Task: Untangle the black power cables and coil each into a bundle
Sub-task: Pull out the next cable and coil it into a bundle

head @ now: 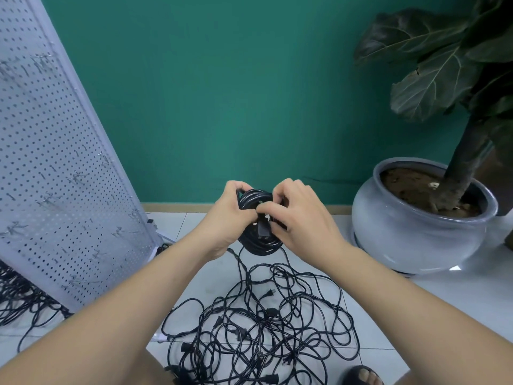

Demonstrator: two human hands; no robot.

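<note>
Pale floor tiles are met by a green wall; a coil is gripped by the left hand and right hand.

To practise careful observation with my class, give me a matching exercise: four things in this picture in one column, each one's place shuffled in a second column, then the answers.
Things
1 coiled cable bundle
2 big cable tangle
3 grey plant pot
4 white pegboard panel

Places
A standing at the far left
B gripped by left hand and right hand
C loose on the floor
D standing at the far right

Pairs: 1-B, 2-C, 3-D, 4-A
</note>
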